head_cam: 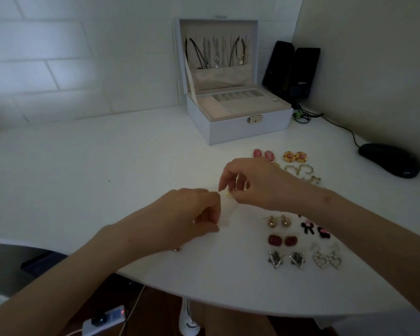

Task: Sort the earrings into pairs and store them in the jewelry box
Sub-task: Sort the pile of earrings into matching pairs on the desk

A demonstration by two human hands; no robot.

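The pale jewelry box (250,128) stands open at the back of the white table, necklaces hanging in its lid. Earrings lie in pairs on the right: pink ovals (263,154), orange rounds (295,156), gold hearts (298,169), gold balls (278,221), dark red stones (282,240), black bows (314,229), star shapes (286,259), crystal hearts (326,259). My right hand (257,183) pinches a small gold earring (229,194) just above the table. My left hand (192,212) is curled beside it, fingertips together; whether it holds anything is hidden.
Two black speakers (291,71) stand right of the box, with cables (303,116) trailing to a black mouse (389,163) at the far right. The table's curved front edge (204,303) is close to me. A power strip (104,320) lies on the floor below.
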